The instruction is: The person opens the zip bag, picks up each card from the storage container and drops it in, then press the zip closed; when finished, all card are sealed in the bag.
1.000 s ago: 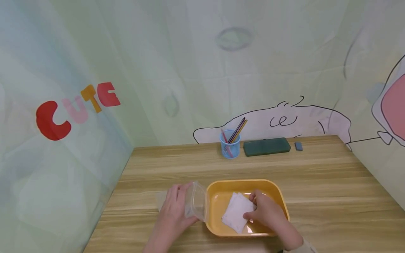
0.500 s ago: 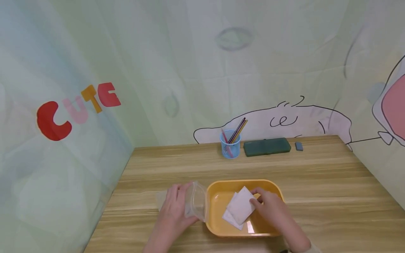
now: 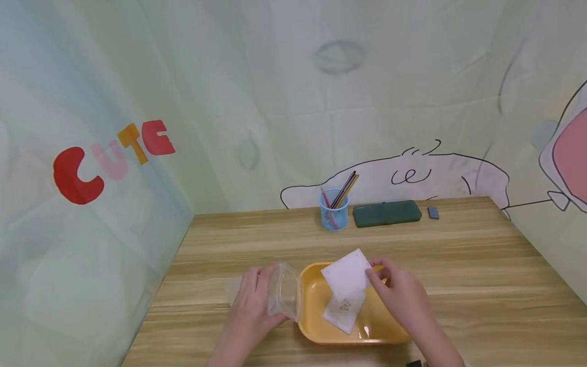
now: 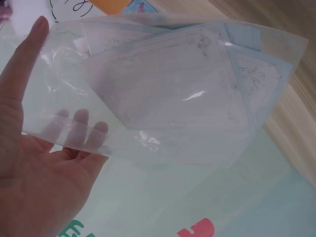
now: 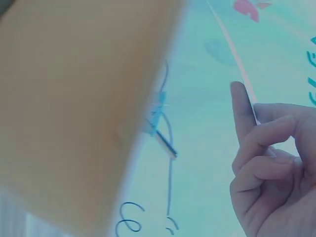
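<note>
Farther forward than before, our right hand (image 3: pixel 403 293) pinches a white card (image 3: pixel 346 274). Our left hand (image 3: pixel 251 303) grips a clear bag (image 3: pixel 289 293), mouth facing right.

Right fingers (image 5: pixel 264 140) pinch white card (image 5: pixel 236 60), edge-on. Large tan shape (image 5: pixel 74 108), blurred, unidentifiable. Blue pencil cup (image 5: pixel 156 116) beyond.

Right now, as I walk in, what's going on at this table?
Someone is handling cards with both hands. The left hand holds a clear plastic bag with patterned cards inside. The right hand pinches a white card above a yellow tray; another card lies in the tray, partly hidden behind the held one. At the back of the wooden table stand a blue cup of pencils and, beside it, a dark green case.
</note>
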{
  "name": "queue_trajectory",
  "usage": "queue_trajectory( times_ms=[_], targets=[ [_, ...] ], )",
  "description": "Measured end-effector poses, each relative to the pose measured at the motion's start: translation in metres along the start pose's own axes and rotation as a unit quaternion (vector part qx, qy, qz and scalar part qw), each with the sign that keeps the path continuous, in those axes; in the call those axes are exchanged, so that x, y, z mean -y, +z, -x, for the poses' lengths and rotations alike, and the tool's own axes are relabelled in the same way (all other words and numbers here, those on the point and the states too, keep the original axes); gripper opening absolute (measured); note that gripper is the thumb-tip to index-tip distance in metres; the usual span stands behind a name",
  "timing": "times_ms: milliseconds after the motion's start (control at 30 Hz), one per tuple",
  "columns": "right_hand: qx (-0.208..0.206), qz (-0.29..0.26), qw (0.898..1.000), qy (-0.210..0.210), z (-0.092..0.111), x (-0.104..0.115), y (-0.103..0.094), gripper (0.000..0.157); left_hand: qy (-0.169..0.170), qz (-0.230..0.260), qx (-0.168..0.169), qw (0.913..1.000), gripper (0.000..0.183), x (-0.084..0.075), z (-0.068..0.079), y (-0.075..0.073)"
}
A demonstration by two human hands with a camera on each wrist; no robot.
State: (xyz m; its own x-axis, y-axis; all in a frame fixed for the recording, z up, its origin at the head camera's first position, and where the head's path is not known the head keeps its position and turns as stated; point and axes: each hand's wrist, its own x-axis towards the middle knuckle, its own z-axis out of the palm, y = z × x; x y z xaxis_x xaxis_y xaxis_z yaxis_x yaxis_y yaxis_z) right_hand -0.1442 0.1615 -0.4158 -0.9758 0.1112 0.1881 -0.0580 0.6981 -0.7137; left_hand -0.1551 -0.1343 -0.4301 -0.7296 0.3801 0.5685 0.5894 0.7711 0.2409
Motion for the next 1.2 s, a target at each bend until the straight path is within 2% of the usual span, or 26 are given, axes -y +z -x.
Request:
queue_trajectory(
  times_ms=[167,300,467,600,1000,1200],
  targets=[
    [-0.019,-0.029,0.999,-0.005,0.006,0.013,-0.007,0.017,0.006,0.0,-0.004,1.0,0.103,0.0,0.0,0.0],
    [-0.035,-0.076,0.996,-0.019,0.01,0.02,-0.007,0.016,0.009,0.001,-0.007,0.9999,0.102,-0.001,-0.001,0.0],
    [-0.061,-0.151,0.985,-0.052,0.015,0.027,0.001,0.011,0.009,0.003,-0.009,0.9999,0.102,-0.002,-0.003,-0.001],
    [-0.071,-0.18,0.979,-0.065,0.021,0.033,0.012,0.012,0.008,-0.001,-0.012,0.9999,0.102,-0.003,-0.003,-0.001],
    [-0.022,-0.206,0.975,-0.078,0.028,0.042,0.038,0.021,0.018,0.006,-0.021,0.9996,0.104,-0.007,-0.004,-0.001],
    [-0.016,-0.203,0.974,-0.097,0.03,0.044,0.045,0.019,0.026,0.002,-0.021,0.9994,0.107,-0.008,-0.004,-0.001]
  ],
)
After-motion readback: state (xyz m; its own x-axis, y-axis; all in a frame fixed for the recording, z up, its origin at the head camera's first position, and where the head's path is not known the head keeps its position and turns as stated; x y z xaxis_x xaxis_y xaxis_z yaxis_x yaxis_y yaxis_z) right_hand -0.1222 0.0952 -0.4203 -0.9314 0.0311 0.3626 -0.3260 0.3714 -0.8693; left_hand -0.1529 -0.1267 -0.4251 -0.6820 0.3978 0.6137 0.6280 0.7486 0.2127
